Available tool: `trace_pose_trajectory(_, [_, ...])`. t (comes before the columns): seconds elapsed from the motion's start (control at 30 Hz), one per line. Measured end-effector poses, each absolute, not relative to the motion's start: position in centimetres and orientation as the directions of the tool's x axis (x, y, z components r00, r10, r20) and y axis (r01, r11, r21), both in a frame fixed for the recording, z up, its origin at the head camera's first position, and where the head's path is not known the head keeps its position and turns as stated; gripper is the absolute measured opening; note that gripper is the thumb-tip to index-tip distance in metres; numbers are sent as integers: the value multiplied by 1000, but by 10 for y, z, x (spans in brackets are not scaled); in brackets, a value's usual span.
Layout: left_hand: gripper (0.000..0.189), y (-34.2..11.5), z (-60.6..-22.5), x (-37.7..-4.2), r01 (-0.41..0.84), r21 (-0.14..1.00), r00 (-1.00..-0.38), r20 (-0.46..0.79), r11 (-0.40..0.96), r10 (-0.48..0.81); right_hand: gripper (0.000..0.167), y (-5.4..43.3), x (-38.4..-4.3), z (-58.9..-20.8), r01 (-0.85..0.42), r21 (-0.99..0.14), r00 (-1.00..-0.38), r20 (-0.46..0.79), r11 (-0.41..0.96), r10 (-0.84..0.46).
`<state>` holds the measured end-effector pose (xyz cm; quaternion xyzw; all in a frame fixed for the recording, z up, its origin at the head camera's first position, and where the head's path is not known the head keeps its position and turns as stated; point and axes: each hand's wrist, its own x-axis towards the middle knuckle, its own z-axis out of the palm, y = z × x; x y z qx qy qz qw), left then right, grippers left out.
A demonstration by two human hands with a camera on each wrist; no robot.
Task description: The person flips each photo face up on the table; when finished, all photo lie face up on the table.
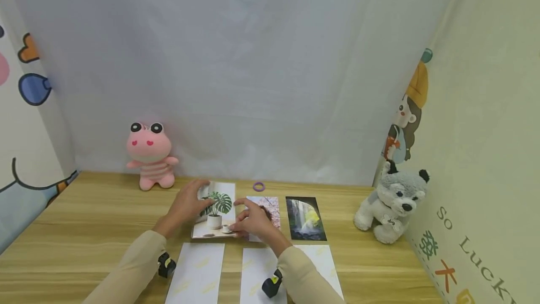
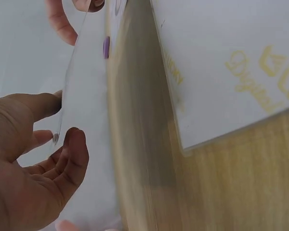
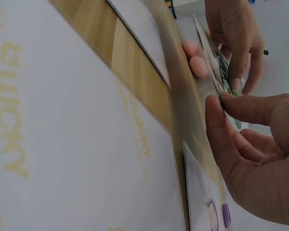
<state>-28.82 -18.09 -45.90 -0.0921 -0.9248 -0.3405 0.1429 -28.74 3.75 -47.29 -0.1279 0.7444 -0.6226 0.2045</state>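
Both hands hold a photo print of a potted monstera plant (image 1: 214, 222) by its sides, tilted up off the wooden table. My left hand (image 1: 185, 205) grips the left side, its thumb over the picture face. At the right edge, my right hand (image 1: 255, 222) pinches the print between thumb and index finger. The right wrist view shows the print (image 3: 224, 72) nearly edge-on, with the right hand (image 3: 260, 144) at the near edge. Partly covered by that hand is a pink blossom photo (image 1: 272, 208). A waterfall photo (image 1: 305, 219) lies right of it.
Three white cards with yellow print, left (image 1: 196, 271), middle (image 1: 257, 266) and right (image 1: 318, 259), lie in the front row. A purple ring (image 1: 258, 186) lies behind the photos. A pink plush toy (image 1: 152, 156) sits back left, a grey plush dog (image 1: 392, 205) at the right.
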Motion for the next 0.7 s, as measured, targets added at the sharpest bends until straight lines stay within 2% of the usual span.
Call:
trace_pose_trajectory(0.3, [60,-184,-455,-292,213,547,-972,199,810,121,64,28,-288,-471,82,-974,-882,-170,212,-440])
trace_pose_trajectory(0.7, [63,-186,-460,-297,101,498,-994,77,862,72,54,15,-295,-471,70,-953,-889,-194,296,-414])
